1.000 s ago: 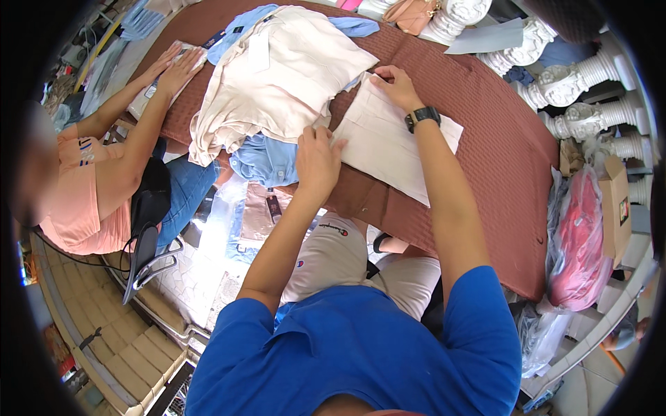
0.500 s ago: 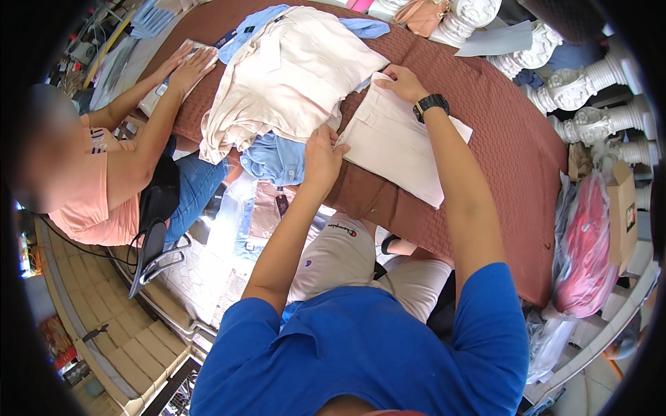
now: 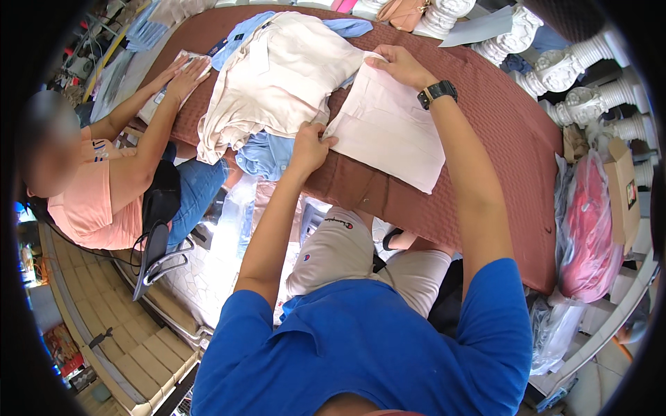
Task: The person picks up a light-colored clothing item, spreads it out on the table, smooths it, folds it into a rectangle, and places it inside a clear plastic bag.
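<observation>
The person's left hand point(image 3: 310, 149) pinches the near corner of a pale folded cloth point(image 3: 395, 132) over the brown-covered surface point(image 3: 499, 173), while the right hand point(image 3: 397, 66) grips its far corner. Right beside it sits a cream garment point(image 3: 291, 73) heaped on blue clothing point(image 3: 266, 154). Over to the left, a seated co-worker point(image 3: 90, 208) rests both hands on a pale packet point(image 3: 152, 107).

A table point(image 3: 522, 152) under brown textured cloth fills the middle. White carved columns point(image 3: 555, 73) line up beyond its far right corner; a cardboard box point(image 3: 622, 197) sits off its right edge. Off the left edge, 1 metal-framed chair point(image 3: 154, 255) stands on pale floor point(image 3: 182, 281), washed by glaring light.
</observation>
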The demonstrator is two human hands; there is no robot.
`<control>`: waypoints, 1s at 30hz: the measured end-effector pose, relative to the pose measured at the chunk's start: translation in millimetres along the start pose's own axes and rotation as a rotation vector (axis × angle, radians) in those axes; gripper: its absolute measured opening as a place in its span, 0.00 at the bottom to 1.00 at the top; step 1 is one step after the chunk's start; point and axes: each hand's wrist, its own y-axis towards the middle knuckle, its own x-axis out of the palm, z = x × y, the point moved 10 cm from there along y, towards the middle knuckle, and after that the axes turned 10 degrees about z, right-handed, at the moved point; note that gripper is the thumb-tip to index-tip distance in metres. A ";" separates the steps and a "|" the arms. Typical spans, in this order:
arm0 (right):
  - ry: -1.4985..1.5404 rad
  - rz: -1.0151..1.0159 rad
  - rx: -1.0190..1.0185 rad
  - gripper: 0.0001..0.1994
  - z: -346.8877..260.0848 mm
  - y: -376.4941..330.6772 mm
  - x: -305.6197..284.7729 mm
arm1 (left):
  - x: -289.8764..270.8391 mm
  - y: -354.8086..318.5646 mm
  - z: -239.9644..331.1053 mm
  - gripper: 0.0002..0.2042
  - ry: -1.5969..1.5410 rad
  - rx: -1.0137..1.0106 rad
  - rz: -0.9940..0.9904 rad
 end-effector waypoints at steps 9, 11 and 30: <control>0.056 0.458 -0.016 0.18 -51.8 -78.2 -133.3 | -26.1 25.2 108.6 0.12 -0.298 0.207 0.031; 0.102 0.642 -0.009 0.19 -47.5 -109.7 -187.4 | -44.3 20.8 189.2 0.11 -0.236 0.492 0.204; -0.075 0.775 0.123 0.10 71.0 -452.0 -155.3 | 112.6 -145.7 224.2 0.09 -0.190 0.965 -0.188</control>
